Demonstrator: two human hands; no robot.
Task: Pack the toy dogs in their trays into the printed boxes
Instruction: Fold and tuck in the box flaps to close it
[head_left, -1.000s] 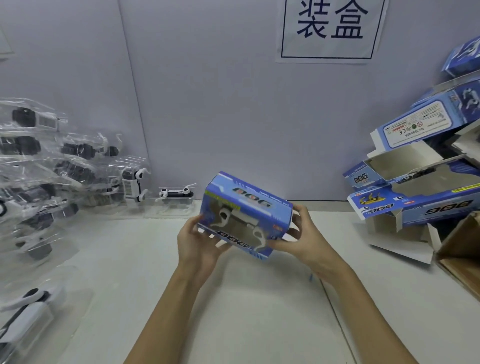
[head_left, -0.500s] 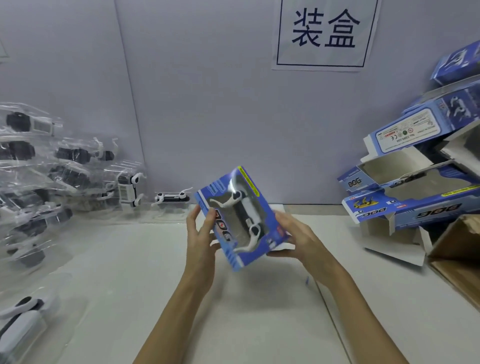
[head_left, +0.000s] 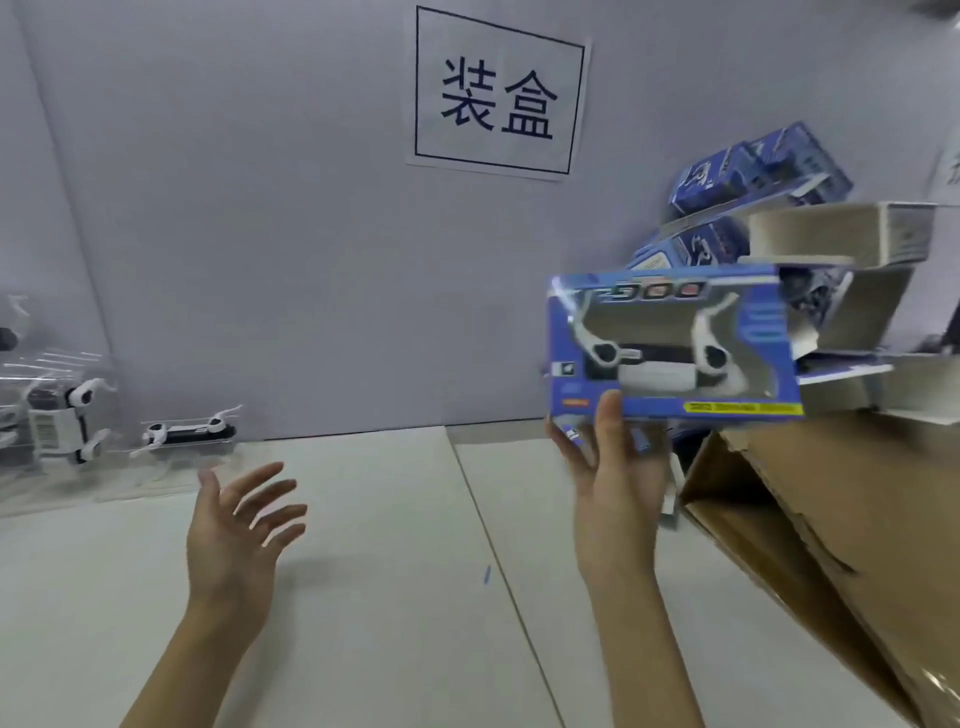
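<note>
One packed box (head_left: 670, 345) is held in the right hand (head_left: 615, 486) grip — left hand (head_left: 236, 525) spread wide, empty; trayed dogs (head_left: 182, 434) left of it are unpacked.

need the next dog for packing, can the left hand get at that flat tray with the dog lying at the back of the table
Probably yes. The left hand is open and empty, and only bare table lies between it and the toy dog in its tray near the wall. The right hand holds the packed box, well clear.
</note>
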